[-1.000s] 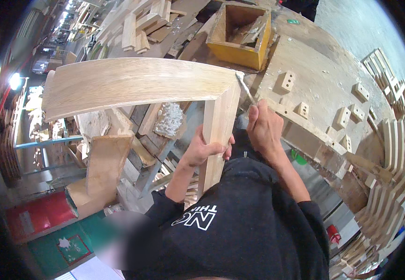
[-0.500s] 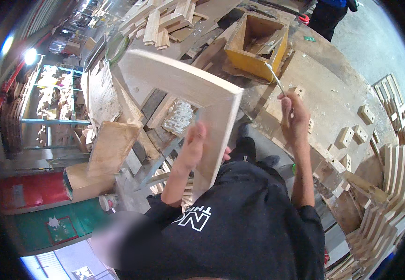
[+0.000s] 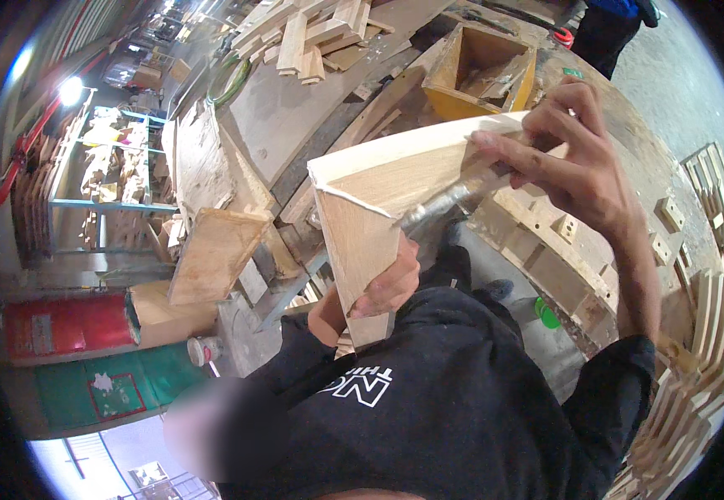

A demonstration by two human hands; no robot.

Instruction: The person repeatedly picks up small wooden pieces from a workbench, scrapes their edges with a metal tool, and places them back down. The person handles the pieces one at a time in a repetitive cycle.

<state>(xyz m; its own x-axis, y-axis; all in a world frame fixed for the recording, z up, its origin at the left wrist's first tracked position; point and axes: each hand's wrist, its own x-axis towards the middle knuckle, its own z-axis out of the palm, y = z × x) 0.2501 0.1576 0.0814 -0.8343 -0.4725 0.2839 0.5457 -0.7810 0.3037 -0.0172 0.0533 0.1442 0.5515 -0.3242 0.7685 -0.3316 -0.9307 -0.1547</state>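
Observation:
An L-shaped wooden frame piece (image 3: 349, 258) is raised in front of my chest, its corner pointing away to the left. A white bead of paste (image 3: 362, 202) runs along the mitred corner joint. My left hand (image 3: 391, 283) is closed round the shorter arm of the frame, below that joint. My right hand (image 3: 574, 158) is closed on a thin stick (image 3: 453, 197), blurred by motion, whose whitish end is at the inner end of the joint. Fingers of that hand are also against or just over the longer arm; contact cannot be made out.
A yellow wooden box (image 3: 478, 93) with scraps inside stands on the workbench beyond the frame. Small drilled blocks (image 3: 670, 214) lie to the right, near stacked curved wooden pieces (image 3: 712, 325). A tilted board (image 3: 216, 254) is at left. Another person (image 3: 610, 37) stands at the far right.
The frame has turned, bringing its corner round to the left with the joint showing. My right hand has come up over the frame, carrying the stick from beside the yellow box to the joint.

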